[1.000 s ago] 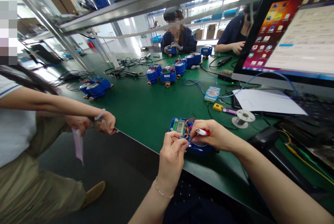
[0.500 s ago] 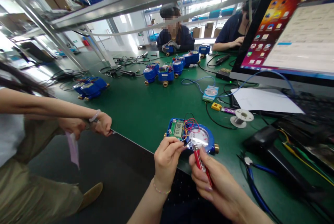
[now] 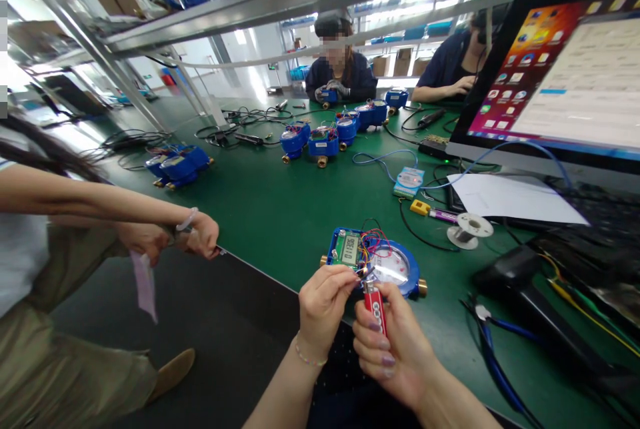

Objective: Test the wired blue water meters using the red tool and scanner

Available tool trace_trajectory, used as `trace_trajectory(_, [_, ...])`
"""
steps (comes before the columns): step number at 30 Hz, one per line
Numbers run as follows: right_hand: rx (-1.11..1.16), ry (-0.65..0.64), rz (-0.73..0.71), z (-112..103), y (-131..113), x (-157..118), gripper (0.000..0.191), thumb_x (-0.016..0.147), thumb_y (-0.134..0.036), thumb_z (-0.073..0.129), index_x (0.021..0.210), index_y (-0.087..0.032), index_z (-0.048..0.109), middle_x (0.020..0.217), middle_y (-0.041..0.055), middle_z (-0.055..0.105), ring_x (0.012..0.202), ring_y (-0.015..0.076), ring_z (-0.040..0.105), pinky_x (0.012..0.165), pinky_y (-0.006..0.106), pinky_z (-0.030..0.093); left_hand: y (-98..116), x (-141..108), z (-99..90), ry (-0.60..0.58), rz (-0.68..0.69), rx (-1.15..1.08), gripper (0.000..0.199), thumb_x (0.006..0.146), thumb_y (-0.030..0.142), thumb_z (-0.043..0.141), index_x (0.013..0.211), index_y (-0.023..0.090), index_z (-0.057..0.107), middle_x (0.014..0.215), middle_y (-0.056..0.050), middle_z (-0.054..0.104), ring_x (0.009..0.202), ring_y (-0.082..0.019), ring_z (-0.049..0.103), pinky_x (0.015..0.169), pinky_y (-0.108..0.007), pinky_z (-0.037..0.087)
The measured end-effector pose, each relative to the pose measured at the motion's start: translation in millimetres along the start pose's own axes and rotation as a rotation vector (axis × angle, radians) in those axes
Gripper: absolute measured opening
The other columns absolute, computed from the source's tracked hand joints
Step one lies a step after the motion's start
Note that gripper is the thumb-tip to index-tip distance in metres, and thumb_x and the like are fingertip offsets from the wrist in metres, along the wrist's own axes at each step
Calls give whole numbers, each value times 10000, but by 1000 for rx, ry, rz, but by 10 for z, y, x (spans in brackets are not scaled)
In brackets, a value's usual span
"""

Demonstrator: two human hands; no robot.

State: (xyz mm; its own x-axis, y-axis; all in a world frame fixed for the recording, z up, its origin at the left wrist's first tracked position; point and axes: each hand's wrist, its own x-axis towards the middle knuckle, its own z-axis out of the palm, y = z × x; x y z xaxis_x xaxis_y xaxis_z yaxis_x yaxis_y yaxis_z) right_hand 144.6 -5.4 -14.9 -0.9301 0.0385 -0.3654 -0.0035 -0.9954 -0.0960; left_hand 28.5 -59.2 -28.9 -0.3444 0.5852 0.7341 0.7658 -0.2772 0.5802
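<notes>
A blue water meter (image 3: 411, 262) with brass ends lies at the table's near edge. Its round clear dial is on the right, and a green circuit board with a small display (image 3: 351, 249) is on the left. Thin red, yellow and black wires (image 3: 373, 240) loop between the two. My left hand (image 3: 323, 299) pinches a thin wire with a dark sleeve at the meter's near side. Closed around a red lighter (image 3: 376, 312), my right hand (image 3: 395, 349) holds it upright, its metal top just below that wire. I cannot make out a flame.
Pliers with blue handles (image 3: 493, 349) and a black barcode scanner (image 3: 535, 309) lie at right. A wire spool (image 3: 470, 230), a small blue-green module (image 3: 409, 181) and a monitor (image 3: 565, 82) stand beyond. Several blue meters (image 3: 323, 144) sit farther back. A person's arm (image 3: 100, 199) reaches in at left.
My right hand has shifted left and turned the lighter more upright, bringing its top under the wire. My left hand keeps its pinch. The whole view has shifted slightly.
</notes>
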Motion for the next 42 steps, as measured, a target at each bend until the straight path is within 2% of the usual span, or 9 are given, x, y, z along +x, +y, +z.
trace_trajectory(4, [-6,-150,-6,-95,0,-12,429,785,-499,480,523,-160,501,367,-68,325,284,28,217,279,133,200,-10,14,9,17,-5,-3,124,810,37,631,856,152,630,828,-21,670,770,-89,646,731,-174,547])
trace_trajectory(12, [-60,-259,12,-108,-8,-15,440,811,-503,462,535,-161,480,379,-70,333,288,31,221,286,137,213,-6,36,13,32,10,17,100,801,63,651,842,153,634,799,-15,671,733,-94,646,706,-178,549])
trace_trajectory(25, [-61,-272,14,-135,0,35,449,787,-516,475,514,-161,496,365,-66,332,276,35,250,272,139,226,-5,37,18,42,3,26,87,801,70,657,836,147,636,791,-16,669,727,-82,641,719,-161,534])
trace_trajectory(31, [-70,-232,11,-106,15,33,499,822,-538,351,501,-170,458,355,-64,298,267,40,231,267,139,210,-6,27,11,34,5,43,112,794,64,663,845,161,639,796,-13,673,732,-91,646,720,-188,548])
trace_trajectory(42, [-65,-192,8,-46,13,22,534,833,-531,273,473,-173,438,344,-59,266,258,42,207,265,141,197,-3,35,-1,22,6,53,73,818,98,642,837,168,635,787,-13,675,719,-101,646,693,-202,558])
